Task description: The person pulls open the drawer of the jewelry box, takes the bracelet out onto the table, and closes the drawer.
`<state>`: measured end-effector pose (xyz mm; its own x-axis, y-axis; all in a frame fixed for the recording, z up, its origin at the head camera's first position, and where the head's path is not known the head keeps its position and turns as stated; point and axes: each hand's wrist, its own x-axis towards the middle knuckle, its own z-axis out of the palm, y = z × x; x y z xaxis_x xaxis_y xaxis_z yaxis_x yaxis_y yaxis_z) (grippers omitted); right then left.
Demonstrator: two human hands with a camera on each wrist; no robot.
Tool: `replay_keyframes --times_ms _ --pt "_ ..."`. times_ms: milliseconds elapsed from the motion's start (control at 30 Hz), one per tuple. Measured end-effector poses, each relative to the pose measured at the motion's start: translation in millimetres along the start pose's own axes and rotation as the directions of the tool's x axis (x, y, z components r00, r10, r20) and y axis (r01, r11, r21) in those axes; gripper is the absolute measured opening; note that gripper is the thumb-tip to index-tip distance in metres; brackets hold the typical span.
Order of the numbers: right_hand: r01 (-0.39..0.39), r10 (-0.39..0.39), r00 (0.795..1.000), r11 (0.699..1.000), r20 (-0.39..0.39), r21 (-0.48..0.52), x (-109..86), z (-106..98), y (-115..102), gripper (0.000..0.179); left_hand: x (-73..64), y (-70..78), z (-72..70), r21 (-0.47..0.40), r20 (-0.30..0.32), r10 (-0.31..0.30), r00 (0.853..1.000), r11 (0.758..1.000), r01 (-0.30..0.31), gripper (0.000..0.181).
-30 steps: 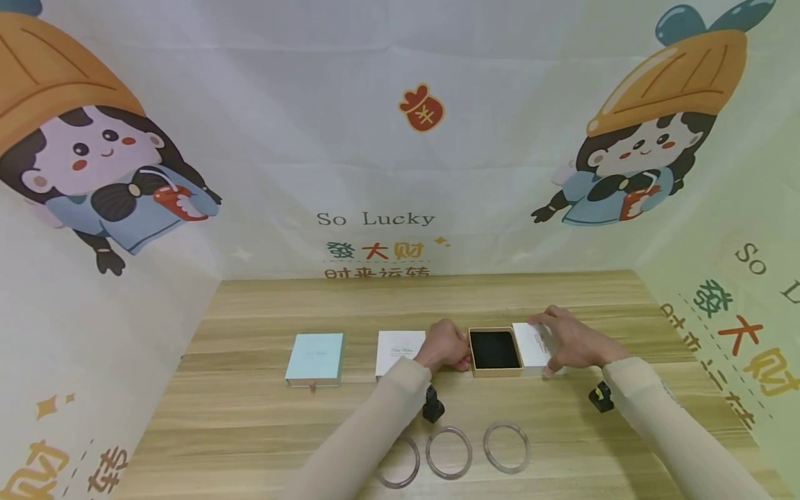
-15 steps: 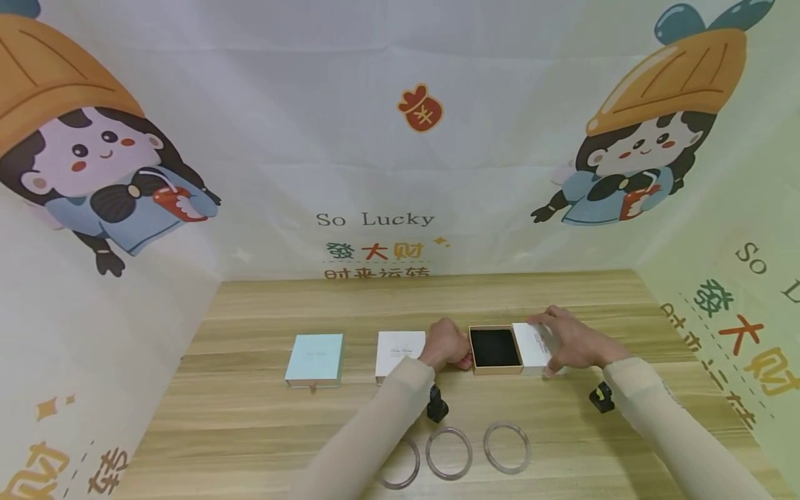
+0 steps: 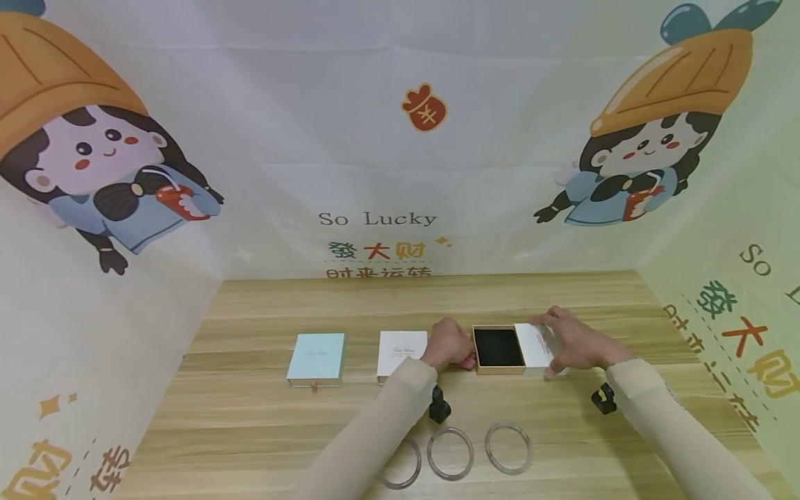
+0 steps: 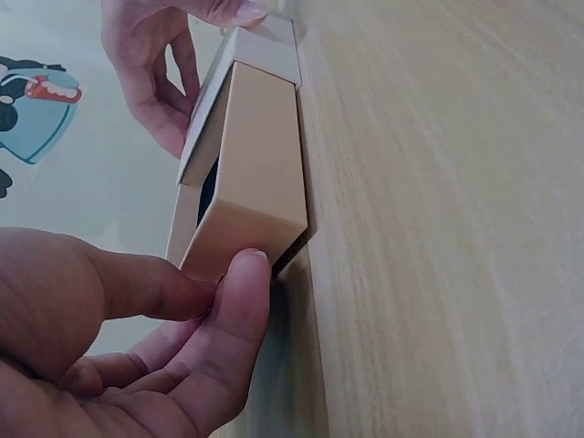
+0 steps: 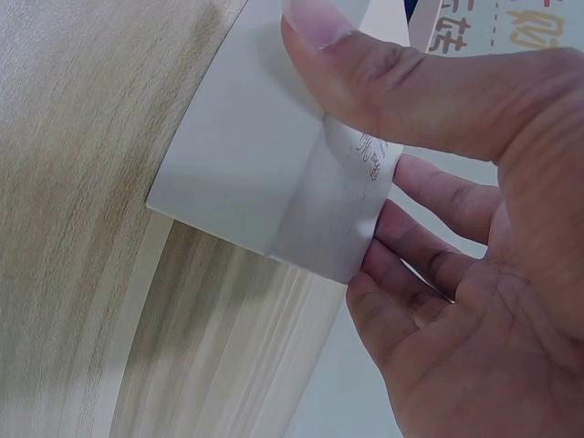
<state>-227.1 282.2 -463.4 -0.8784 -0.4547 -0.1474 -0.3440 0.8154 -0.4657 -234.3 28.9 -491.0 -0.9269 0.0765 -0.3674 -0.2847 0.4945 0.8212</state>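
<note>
A drawer-style gift box stands pulled open on the table. Its tan drawer [image 3: 500, 371] has a black lining and sticks out leftward from a white sleeve [image 3: 533, 347]. My left hand [image 3: 450, 344] is at the drawer's left end; in the left wrist view, thumb and index finger pinch together against the drawer front [image 4: 260, 151], hiding most of what they hold, apparently a small pull tab. My right hand [image 3: 573, 340] grips the sleeve across its width, thumb on the near side [image 5: 242, 137] and fingers along the far edge.
Left of my left hand sit a white box [image 3: 400, 347], partly covered by my arm, and a pale blue box [image 3: 317, 355] with a small front tab. Nearer me lie three translucent bangles, a right one [image 3: 529, 451], a middle one [image 3: 471, 455] and a left one [image 3: 419, 464] partly hidden.
</note>
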Motion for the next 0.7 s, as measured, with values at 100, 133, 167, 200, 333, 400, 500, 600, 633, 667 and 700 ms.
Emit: replay_keyframes --times_ms 100,133,167,200,333,400,500,600,633,667,700 --pt "0.000 0.000 1.000 1.000 -0.002 0.001 0.1 0.3 0.4 0.094 -1.4 1.1 0.3 -0.013 0.004 0.004 1.000 1.000 -0.004 0.026" --pt "0.000 0.000 1.000 1.000 -0.003 -0.002 0.2 0.5 0.6 0.094 -1.7 1.5 0.4 -0.018 0.006 0.004 1.000 1.000 -0.004 0.027" --pt "0.000 0.000 1.000 1.000 -0.004 -0.004 0.4 0.6 0.7 0.094 -1.8 1.9 0.7 -0.024 0.007 0.002 1.000 1.000 -0.002 0.028" --pt "0.002 -0.002 1.000 1.000 -0.003 -0.006 0.4 0.6 0.7 0.094 -1.9 2.0 1.3 -0.026 0.006 0.004 1.000 1.000 -0.004 0.028" --pt "0.010 -0.010 1.000 1.000 -0.003 -0.008 0.2 0.5 0.6 0.094 -1.2 2.9 3.7 -0.036 0.007 0.003 1.000 0.999 -0.003 0.032" --pt "0.012 -0.012 1.000 1.000 -0.003 -0.004 0.0 0.4 0.5 0.094 -0.4 2.8 5.1 -0.032 0.004 0.017 1.000 0.999 -0.016 0.033" --pt "0.011 -0.011 1.000 1.000 -0.003 0.000 -0.1 0.5 1.0 0.094 0.8 2.3 6.7 -0.023 -0.003 0.039 0.999 0.999 -0.039 0.032" --pt "0.008 -0.008 1.000 1.000 -0.002 -0.001 -0.1 0.6 1.2 0.094 1.0 1.6 8.4 -0.027 -0.003 0.052 0.999 0.998 -0.052 0.029" --pt "0.006 -0.006 1.000 1.000 -0.001 -0.002 -0.1 0.6 1.2 0.094 0.8 1.6 9.0 -0.031 -0.002 0.053 0.999 0.998 -0.053 0.028" --pt "0.005 -0.005 1.000 1.000 0.001 -0.001 -0.2 0.5 1.1 0.094 0.3 1.6 9.8 -0.036 0.001 0.055 0.998 0.998 -0.055 0.028" --pt "0.004 -0.004 1.000 1.000 0.002 -0.001 -0.3 0.4 0.9 0.095 0.0 1.7 10.5 -0.046 0.005 0.056 0.998 0.997 -0.055 0.027"
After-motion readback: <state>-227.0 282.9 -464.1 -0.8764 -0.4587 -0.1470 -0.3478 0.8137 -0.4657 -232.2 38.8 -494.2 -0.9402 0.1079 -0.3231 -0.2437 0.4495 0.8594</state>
